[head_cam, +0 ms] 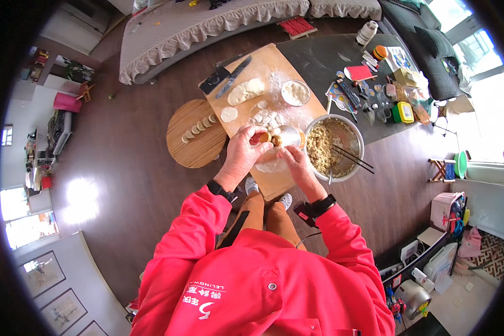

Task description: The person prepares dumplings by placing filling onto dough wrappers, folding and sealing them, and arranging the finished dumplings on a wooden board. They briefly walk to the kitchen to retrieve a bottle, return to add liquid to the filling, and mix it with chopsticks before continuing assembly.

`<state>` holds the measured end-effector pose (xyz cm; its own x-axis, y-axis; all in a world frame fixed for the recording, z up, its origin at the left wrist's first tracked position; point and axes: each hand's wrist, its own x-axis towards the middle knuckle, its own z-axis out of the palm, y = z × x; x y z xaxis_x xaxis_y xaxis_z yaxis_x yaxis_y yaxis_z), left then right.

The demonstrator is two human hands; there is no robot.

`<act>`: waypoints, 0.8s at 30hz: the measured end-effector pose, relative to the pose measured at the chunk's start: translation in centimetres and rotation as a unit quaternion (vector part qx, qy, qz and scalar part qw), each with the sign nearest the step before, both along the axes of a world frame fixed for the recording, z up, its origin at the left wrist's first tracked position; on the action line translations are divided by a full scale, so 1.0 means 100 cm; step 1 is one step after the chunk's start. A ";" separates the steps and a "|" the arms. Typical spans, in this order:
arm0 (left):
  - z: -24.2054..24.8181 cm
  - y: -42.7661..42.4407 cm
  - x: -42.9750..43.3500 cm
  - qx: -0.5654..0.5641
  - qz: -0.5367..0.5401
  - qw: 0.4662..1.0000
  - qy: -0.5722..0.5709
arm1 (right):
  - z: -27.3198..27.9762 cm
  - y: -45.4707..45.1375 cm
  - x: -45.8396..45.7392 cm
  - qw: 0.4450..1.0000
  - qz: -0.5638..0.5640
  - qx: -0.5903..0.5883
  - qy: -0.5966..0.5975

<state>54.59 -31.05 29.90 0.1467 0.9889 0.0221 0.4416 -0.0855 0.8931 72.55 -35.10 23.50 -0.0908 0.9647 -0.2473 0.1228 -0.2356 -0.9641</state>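
My left hand (244, 152) grips a gold-coloured bottle cap (265, 137) between its fingers, beside the open-looking gold neck of a clear bottle (290, 136). My right hand (295, 161) is at the bottle's near side, fingertips pinched; its exact hold is partly hidden. Beneath them, a floured wooden board (273, 54) carries small dough pieces (266, 118), a flat dough wrapper (229, 114), a dough log (246, 91) and a bowl of flour (295, 93). To the right, a metal bowl of filling (321, 147) holds black chopsticks (353, 158) and a spoon. Filled dumplings (198, 128) line a round wooden board (180, 152).
A cleaver or knife with a dark blade (240, 67) lies at the board's far left corner. The dark table (315, 52) beyond holds a yellow-green container (403, 112), a red notebook-like item (359, 73) and a white bottle (367, 32). A covered sofa (218, 21) stands behind.
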 end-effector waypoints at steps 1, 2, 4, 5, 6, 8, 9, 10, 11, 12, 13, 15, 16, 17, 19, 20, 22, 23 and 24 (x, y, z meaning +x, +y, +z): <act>0.002 -0.002 -0.004 0.006 -0.001 1.000 0.020 | 0.002 0.000 -0.007 1.000 0.017 0.007 -0.009; 0.004 -0.004 -0.009 0.012 -0.002 0.999 0.037 | 0.004 0.000 -0.014 1.000 0.029 0.003 -0.002; 0.007 -0.010 -0.018 0.038 -0.009 0.997 0.072 | 0.005 0.001 -0.025 0.999 0.039 0.006 0.011; 0.008 -0.014 -0.022 0.050 -0.012 0.995 0.088 | 0.005 0.002 -0.030 0.999 0.049 0.005 0.016; 0.010 -0.016 -0.026 0.035 -0.005 0.997 0.076 | 0.005 0.003 -0.034 0.998 0.063 -0.012 0.004; 0.012 -0.019 -0.031 0.067 -0.009 0.987 0.143 | 0.003 0.004 -0.041 0.997 0.080 0.002 0.003; 0.013 -0.021 -0.034 0.075 -0.009 0.982 0.171 | 0.002 0.005 -0.044 0.996 0.086 0.007 -0.001; 0.014 -0.022 -0.036 0.082 -0.012 0.979 0.186 | 0.000 0.005 -0.046 0.996 0.091 0.016 0.002; 0.014 -0.023 -0.037 0.084 -0.013 0.976 0.199 | -0.001 0.004 -0.048 0.995 0.093 0.021 0.002; 0.014 -0.023 -0.038 0.083 -0.014 0.974 0.210 | -0.002 0.004 -0.050 0.995 0.094 0.018 -0.002; 0.014 -0.024 -0.039 0.094 -0.019 0.971 0.218 | -0.002 0.004 -0.051 0.995 0.097 0.022 0.006; 0.013 -0.025 -0.041 0.108 -0.027 0.966 0.232 | -0.003 0.003 -0.053 0.994 0.108 0.018 0.017; 0.012 -0.025 -0.042 0.108 -0.029 0.965 0.236 | -0.003 0.003 -0.053 0.994 0.110 0.009 -0.007; 0.011 -0.025 -0.042 0.108 -0.031 0.964 0.240 | -0.003 0.003 -0.054 0.992 0.121 0.004 -0.028; 0.010 -0.026 -0.043 0.105 -0.020 0.967 0.229 | -0.003 0.003 -0.056 0.991 0.127 -0.005 -0.042; 0.010 -0.026 -0.043 0.104 -0.010 0.971 0.214 | -0.004 0.003 -0.058 0.992 0.121 -0.007 -0.036; 0.008 -0.027 -0.040 0.102 0.005 0.976 0.193 | -0.004 0.003 -0.061 0.993 0.108 -0.015 -0.043; 0.008 -0.028 -0.038 0.100 0.012 0.977 0.188 | -0.004 0.003 -0.064 0.992 0.107 -0.013 -0.058; 0.007 -0.028 -0.036 0.078 0.020 0.980 0.183 | -0.004 0.003 -0.063 0.994 0.103 0.000 -0.045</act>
<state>50.95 -33.80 30.62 0.1336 0.9828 0.1273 0.7352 -0.1844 0.6523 66.26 -34.81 23.09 -0.2648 0.9277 -0.2632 0.2540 -0.1962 -0.9471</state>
